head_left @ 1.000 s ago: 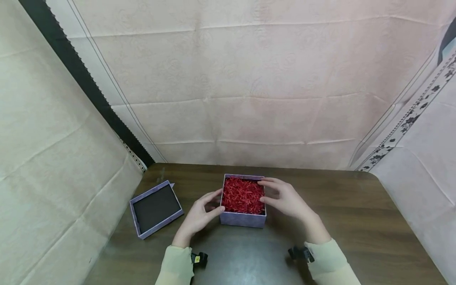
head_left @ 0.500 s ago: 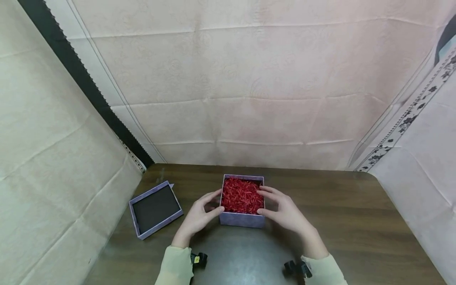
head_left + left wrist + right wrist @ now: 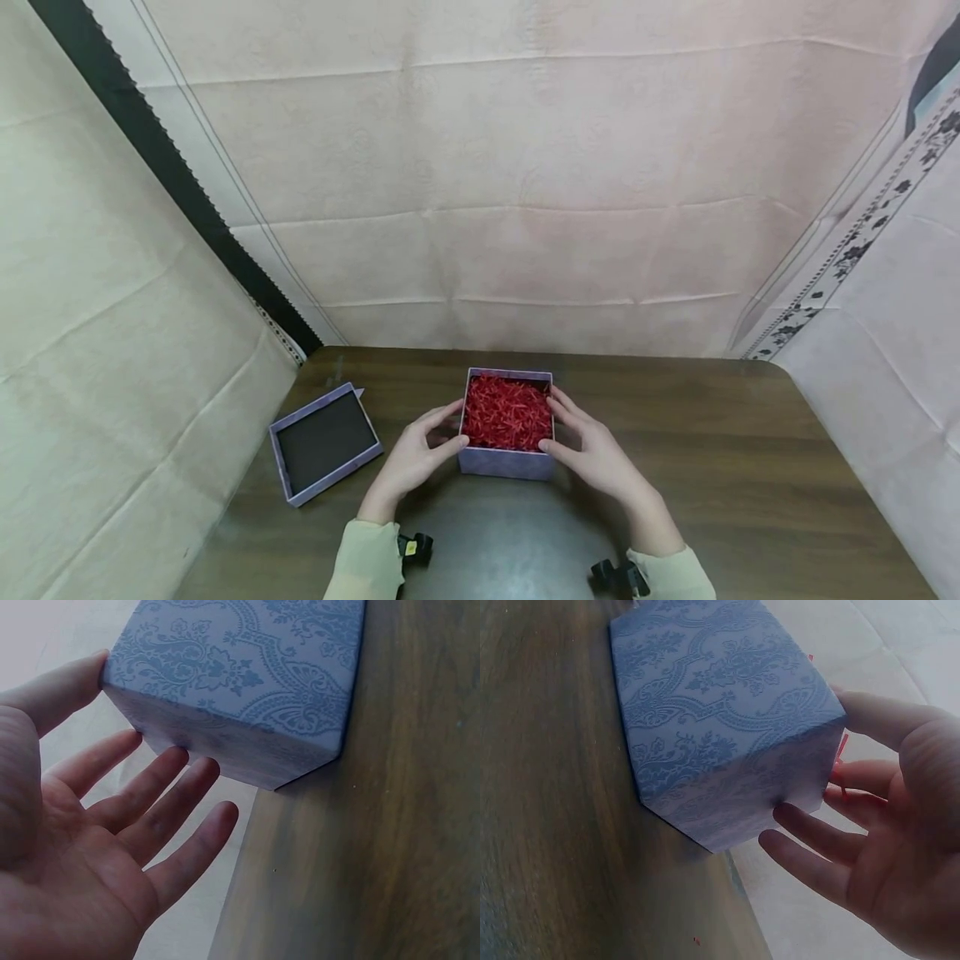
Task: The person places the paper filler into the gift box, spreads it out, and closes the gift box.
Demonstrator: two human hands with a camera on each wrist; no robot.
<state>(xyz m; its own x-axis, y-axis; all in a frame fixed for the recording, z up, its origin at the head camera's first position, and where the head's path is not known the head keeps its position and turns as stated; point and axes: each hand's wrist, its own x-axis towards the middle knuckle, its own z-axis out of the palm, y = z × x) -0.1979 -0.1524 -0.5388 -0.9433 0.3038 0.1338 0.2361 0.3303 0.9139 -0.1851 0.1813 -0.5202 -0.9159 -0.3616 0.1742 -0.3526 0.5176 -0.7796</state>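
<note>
A purple patterned box [image 3: 507, 463] without its lid stands on the table, filled with red shredded paper [image 3: 507, 412]. At its left side is my left hand [image 3: 414, 455], thumb at the near corner and fingers spread, lightly bent, against the wall. In the left wrist view the fingertips [image 3: 177, 754] lie right at the patterned side. My right hand [image 3: 596, 450] mirrors this on the right, with its thumb at the near right corner. Seen from the right wrist, some fingertips [image 3: 784, 814] meet the side wall, while others are partly hidden behind the box near red paper strands [image 3: 841, 761].
To the left lies the box lid [image 3: 327, 444], its dark inside facing up. The brown wooden table [image 3: 712, 467] reaches back to a pale cloth [image 3: 525, 208] hanging behind it. A tiny red scrap [image 3: 697, 941] lies on the wood.
My right hand has moved from over the box's right rim and the red paper to the box's right side, its thumb coming nearer the front corner. My left hand has stayed in place.
</note>
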